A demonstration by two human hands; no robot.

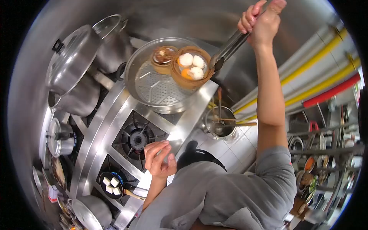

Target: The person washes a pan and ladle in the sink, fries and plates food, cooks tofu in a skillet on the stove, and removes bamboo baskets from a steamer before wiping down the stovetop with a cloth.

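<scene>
My right hand [264,23] is wrapped around the handle end of metal tongs [234,45]. The tongs' jaws meet the right rim of a bamboo steamer basket [176,76] holding several white buns [186,59], with orange showing beneath them. Whether this basket rests on the perforated steamer tray [147,90] or hangs just above it, I cannot tell. A smaller bamboo basket [161,68] with brownish food sits beside it in the same large round steamer pot. My left hand [159,159] hovers near a burner [138,138], loosely bent with the thumb apart, and nothing shows in it.
A small black pan [111,184] with several white blocks sits over a blue flame. Large lidded pots [71,61] line the stove's left side. Below the stove's right edge stands a metal pot [218,128] with utensils. Yellow pipes [318,55] run along the right wall.
</scene>
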